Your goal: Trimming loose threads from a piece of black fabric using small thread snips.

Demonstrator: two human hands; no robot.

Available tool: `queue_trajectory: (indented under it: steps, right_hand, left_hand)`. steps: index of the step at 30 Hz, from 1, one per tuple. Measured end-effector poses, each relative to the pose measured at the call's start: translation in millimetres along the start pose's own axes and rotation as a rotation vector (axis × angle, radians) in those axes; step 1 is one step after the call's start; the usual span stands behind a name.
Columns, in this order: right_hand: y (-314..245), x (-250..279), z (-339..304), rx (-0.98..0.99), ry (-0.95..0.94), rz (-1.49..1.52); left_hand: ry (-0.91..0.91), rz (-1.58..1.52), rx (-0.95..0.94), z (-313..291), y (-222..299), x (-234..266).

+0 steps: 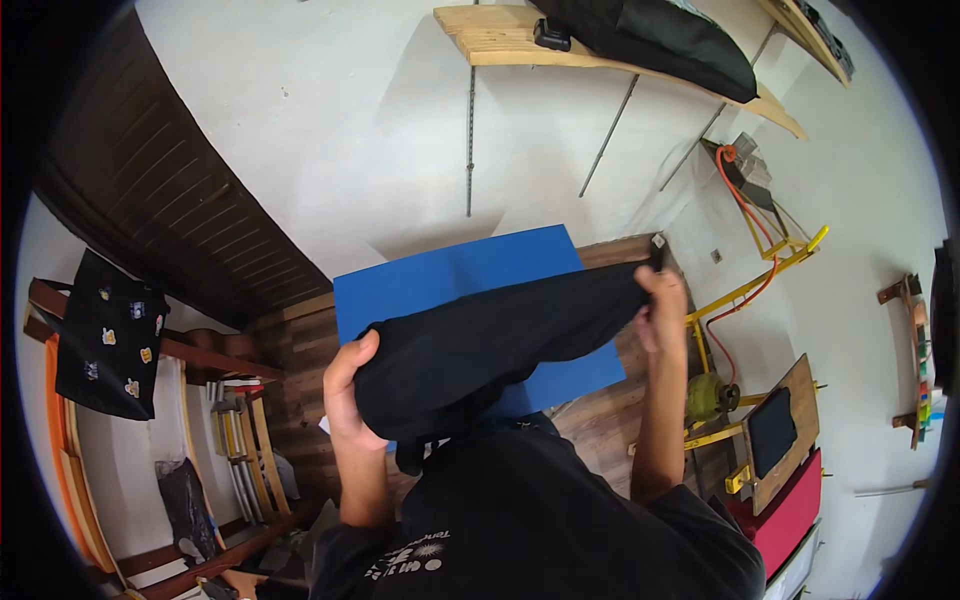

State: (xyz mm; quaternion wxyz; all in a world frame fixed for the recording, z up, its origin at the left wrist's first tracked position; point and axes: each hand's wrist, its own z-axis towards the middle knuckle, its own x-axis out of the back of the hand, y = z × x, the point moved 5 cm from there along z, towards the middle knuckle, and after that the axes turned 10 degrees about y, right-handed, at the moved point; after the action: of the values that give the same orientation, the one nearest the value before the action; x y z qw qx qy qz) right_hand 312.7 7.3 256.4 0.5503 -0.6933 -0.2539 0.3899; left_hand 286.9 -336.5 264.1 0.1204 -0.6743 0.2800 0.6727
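Cloth [480, 335], black, aloft between left grip [352, 390] and right grip [660, 303]

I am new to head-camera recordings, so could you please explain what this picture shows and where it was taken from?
There is no machine here, only a person's two bare hands. The picture comes from a wide fisheye camera worn on the head and looking down, so straight edges bend. The left hand and the right hand hold a black cloth between them, one near each end. Beyond and below it is a flat blue surface; the cloth hides part of it, so I cannot tell whether anything lies underneath.
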Motion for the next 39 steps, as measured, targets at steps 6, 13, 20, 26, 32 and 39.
queue_trajectory:
  steps: [6, 13, 20, 26, 32, 39]
  right_hand:
    - [-81, 12, -4, 0.238, -0.02, 0.36]
    - [-66, -30, -28, 0.186, -0.091, 0.136]
    - [-20, -90, -47, -0.078, -0.367, 0.071]
    - [-8, -116, -67, -0.152, -0.463, 0.035]
    - [-8, -103, -69, -0.133, -0.411, 0.049]
    - [-5, -99, -74, -0.168, -0.416, 0.056]
  left_hand:
    - [0.174, 0.17, -0.043, 13, 12, 18]
    - [0.567, 1.239, -0.187, 0, 41, 100]
    - [0.362, 1.504, -0.645, -9, 21, 23]
    - [-0.103, 1.337, -0.622, 17, -40, -30]
    - [-0.001, 1.048, -0.442, 21, -52, -9]
    - [0.103, 0.879, -0.573, 18, -45, -10]
